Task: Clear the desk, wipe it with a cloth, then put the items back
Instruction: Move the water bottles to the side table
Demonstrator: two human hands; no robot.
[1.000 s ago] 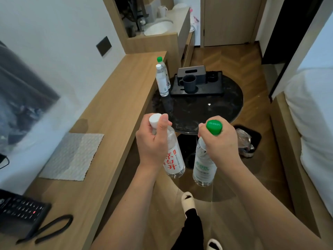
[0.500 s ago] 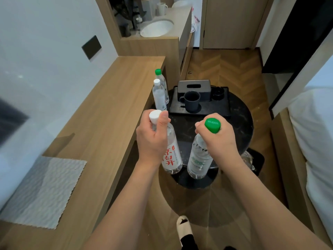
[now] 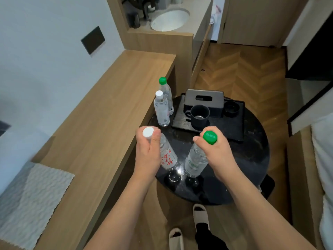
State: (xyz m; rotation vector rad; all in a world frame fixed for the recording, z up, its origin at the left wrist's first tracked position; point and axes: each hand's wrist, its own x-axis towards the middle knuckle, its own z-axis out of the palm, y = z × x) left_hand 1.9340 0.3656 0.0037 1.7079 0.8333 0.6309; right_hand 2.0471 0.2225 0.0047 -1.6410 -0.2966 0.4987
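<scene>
Over the round black bench (image 3: 252, 159), each hand's grip is clamped on a bottle neck: left (image 3: 146, 150) white-capped (image 3: 166, 154), right (image 3: 214, 152) green-capped (image 3: 195, 159). Tilted bases could skid on the glossy top or knock the mug (image 3: 199, 114).

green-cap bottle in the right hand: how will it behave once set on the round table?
The green-cap bottle looks full, so probably heavy for its size. Tall and narrow: likely tippy if nudged near the cap. The round table looks glossy, so it may slide.
</scene>
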